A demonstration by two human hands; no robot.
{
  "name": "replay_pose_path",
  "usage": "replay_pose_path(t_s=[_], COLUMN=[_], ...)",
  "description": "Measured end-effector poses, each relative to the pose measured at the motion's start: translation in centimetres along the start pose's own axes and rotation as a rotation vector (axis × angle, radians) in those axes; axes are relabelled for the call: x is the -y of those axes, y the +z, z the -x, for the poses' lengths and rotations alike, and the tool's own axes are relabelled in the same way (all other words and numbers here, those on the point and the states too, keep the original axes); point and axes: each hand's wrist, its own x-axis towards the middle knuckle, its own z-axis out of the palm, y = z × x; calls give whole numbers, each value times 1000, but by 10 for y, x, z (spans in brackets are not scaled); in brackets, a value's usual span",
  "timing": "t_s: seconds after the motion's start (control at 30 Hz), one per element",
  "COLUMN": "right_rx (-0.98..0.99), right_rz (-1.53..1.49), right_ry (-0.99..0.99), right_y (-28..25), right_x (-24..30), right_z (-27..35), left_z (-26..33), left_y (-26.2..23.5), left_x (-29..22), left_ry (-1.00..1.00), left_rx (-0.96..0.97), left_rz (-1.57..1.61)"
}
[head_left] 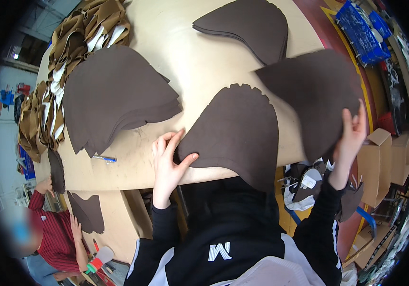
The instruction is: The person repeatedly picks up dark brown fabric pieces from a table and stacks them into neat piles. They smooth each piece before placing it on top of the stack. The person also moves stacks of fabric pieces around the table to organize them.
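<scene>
A dark brown sheet piece (235, 128), perhaps leather, lies at the table's front edge, its curved top notched and its lower end hanging over. My left hand (168, 159) grips its left corner, thumb on the upper face and fingers at the edge. Off to the right, my right hand (351, 136) holds a similar brown piece (316, 90) by its right side; that piece is slightly blurred and partly overlaps a small stack of brown pieces (252, 24) at the back. A larger fanned stack of brown pieces (114, 90) lies on the left.
A blue pen (104, 158) lies on the cream table (204, 71) beside the left stack. Tan and white pieces (90, 26) are heaped along the far left edge. A co-worker in a red striped top (61, 236) sits at lower left. Cardboard boxes (376, 167) and a blue crate (359, 35) stand right.
</scene>
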Motion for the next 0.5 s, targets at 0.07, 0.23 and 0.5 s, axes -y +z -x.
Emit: replay_pose_path(t_s=[0.07, 0.23, 0.5], right_rx=[-79, 161, 1114], right_rz=[179, 693, 428], right_ry=[-59, -440, -854], right_y=[-50, 8, 141], right_x=[-32, 29, 36], right_z=[-30, 13, 112], left_z=[-3, -2, 3], left_y=[3, 7, 2], left_x=[-1, 3, -3], left_ry=[-24, -47, -37], left_rx=[-5, -25, 17], left_rz=[54, 59, 18])
